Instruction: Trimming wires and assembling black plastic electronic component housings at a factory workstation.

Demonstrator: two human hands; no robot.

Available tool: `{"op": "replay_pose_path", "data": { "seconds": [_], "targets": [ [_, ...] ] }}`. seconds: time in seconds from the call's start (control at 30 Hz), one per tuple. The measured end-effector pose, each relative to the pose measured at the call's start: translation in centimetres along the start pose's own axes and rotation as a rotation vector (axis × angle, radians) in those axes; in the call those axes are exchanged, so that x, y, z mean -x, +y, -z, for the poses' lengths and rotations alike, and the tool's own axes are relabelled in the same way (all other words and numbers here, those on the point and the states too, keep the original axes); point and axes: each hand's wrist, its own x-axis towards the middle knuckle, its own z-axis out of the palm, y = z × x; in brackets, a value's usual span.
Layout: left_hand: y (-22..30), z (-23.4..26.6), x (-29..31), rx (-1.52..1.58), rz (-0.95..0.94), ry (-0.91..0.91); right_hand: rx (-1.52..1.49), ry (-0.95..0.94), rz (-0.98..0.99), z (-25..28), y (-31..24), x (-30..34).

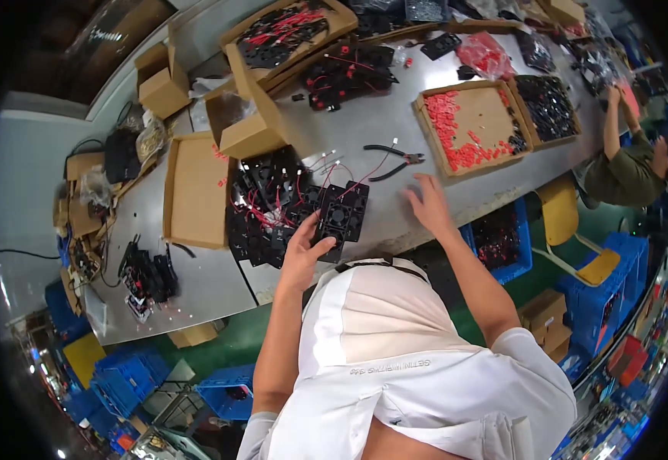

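My left hand is closed on a black fan unit at the table's front edge, thumb over its near side. Thin red and black wires with a small white plug rise from the unit. My right hand hovers over the table to the right, fingers apart and holding nothing. Black-handled cutting pliers lie open on the metal table, just beyond my right hand. Left of the held unit is a heap of black fan units with tangled wires.
A cardboard tray of small red pieces stands at the back right, beside a box of black parts. Further left are a shallow cardboard tray and an open carton. Another person works at the far right.
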Motion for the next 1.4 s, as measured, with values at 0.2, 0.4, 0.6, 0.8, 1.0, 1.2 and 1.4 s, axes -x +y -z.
{"op": "replay_pose_path", "data": {
  "seconds": [0.2,0.4,0.6,0.8,1.0,1.2,1.4],
  "targets": [
    [-1.1,-0.1,1.3,0.156,0.018,0.111,0.340,0.188,0.105,-3.0,3.3,2.3],
    [-1.7,0.7,0.5,0.319,0.124,0.109,0.306,0.171,0.040,-3.2,2.2,2.0],
    [0.1,-1.6,-1.9,0.273,0.115,0.031,0.302,0.221,0.068,-2.2,2.7,1.9],
    [0.0,-1.3,-1.1,0.308,0.106,0.060,0.279,0.216,0.087,-2.7,2.1,1.7],
    [0.1,-0.6,-0.4,0.471,0.146,0.014,0.287,0.224,0.079,-3.0,2.3,1.7],
    [1.0,-1.5,0.2,0.522,0.121,-0.092,0.310,0.214,0.074,-3.0,2.1,1.8],
    [0.2,-1.0,-0.4,0.590,0.194,0.046,0.299,0.215,0.074,-2.9,1.9,1.7]
  ]
}}
